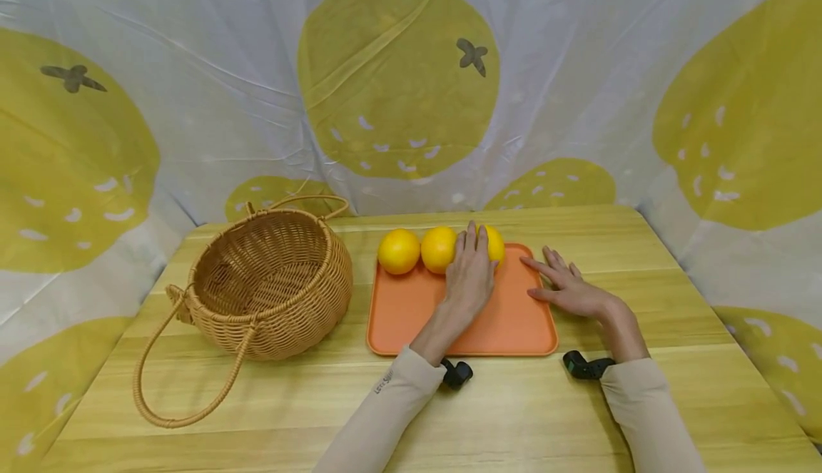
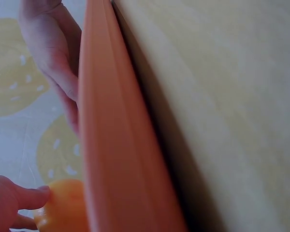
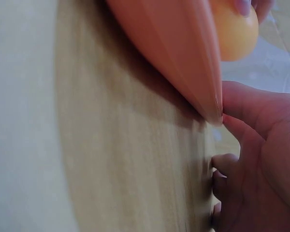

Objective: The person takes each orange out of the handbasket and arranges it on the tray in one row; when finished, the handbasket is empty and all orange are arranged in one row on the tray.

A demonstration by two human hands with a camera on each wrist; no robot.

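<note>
My left hand grips the rightmost orange near the back of an orange-coloured tray. Its fingers lie over the top of the fruit, and the left wrist view shows the thumb against the side. Two more oranges stand in a row to the left: a middle orange close by the hand and a left orange. At the tray's right edge my right hand is spread, thumb and index finger at the rim, the other fingers on the table beside it, as the right wrist view shows.
A round wicker basket stands left of the tray, with nothing in it. One basket handle hangs down toward the table's front, the other lies at the back. Behind the wooden table hangs a fruit-patterned cloth.
</note>
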